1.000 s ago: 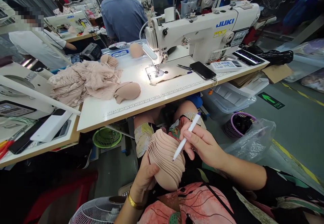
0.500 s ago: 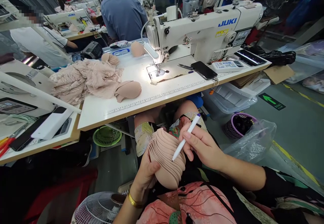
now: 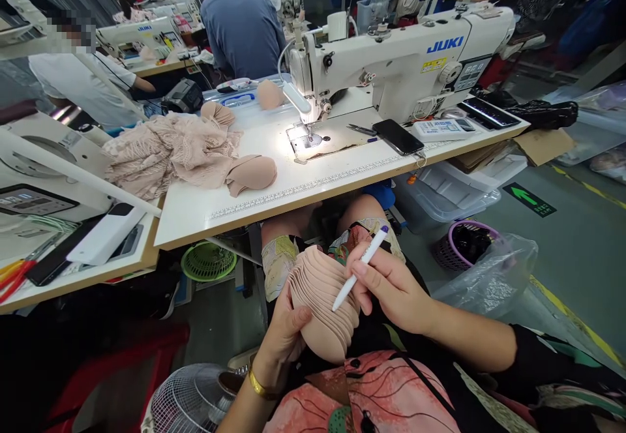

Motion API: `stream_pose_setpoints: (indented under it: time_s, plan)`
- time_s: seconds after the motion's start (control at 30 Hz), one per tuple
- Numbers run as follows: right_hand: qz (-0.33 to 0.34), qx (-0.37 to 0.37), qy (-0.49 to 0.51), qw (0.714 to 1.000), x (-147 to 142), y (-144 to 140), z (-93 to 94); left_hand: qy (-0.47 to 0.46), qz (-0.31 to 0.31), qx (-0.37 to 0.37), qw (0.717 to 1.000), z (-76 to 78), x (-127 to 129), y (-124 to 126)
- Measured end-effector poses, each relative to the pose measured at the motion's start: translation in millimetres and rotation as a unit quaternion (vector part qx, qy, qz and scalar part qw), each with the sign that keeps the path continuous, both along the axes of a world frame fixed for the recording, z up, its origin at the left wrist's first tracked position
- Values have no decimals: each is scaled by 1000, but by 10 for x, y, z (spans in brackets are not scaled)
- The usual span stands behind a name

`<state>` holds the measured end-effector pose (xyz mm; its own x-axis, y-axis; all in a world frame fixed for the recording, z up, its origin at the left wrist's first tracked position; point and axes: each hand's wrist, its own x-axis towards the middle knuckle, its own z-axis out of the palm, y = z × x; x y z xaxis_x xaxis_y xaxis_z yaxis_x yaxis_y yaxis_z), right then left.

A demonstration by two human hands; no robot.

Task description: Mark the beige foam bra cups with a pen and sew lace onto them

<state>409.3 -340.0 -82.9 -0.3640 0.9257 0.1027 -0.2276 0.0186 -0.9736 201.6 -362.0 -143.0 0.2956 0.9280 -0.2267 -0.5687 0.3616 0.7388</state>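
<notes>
The sewing machine (image 3: 391,61) sits lit on the table (image 3: 274,192), but your work's down in your lap. Your left hand (image 3: 288,332) cups the stack of foam cups (image 3: 323,302) from below, thumb clamped on its edge; keep that firm. Your right hand (image 3: 391,286) pinches the white pen (image 3: 359,268), tip touching the fanned edges. Mark lightly, one edge at a time.

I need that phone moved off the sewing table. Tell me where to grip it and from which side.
Grip the black phone across its two long edges, coming from above. It lies flat, screen up, on the table right of the needle plate, so only the edges offer purchase. Its near end toward the table's front edge looks unobstructed; scissors lie beside its far end.
</notes>
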Motion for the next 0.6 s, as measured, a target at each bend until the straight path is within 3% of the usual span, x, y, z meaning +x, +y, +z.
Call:
stream_pose_setpoints:
  time_s: [0.43,0.6]
  plan:
    - [22,9,-6,1000,-21,-18,13,-9,1,4,1000,32,8,17]
    - [-5,11,-6,1000,-24,-20,7,-9,3,12,1000,42,5,15]
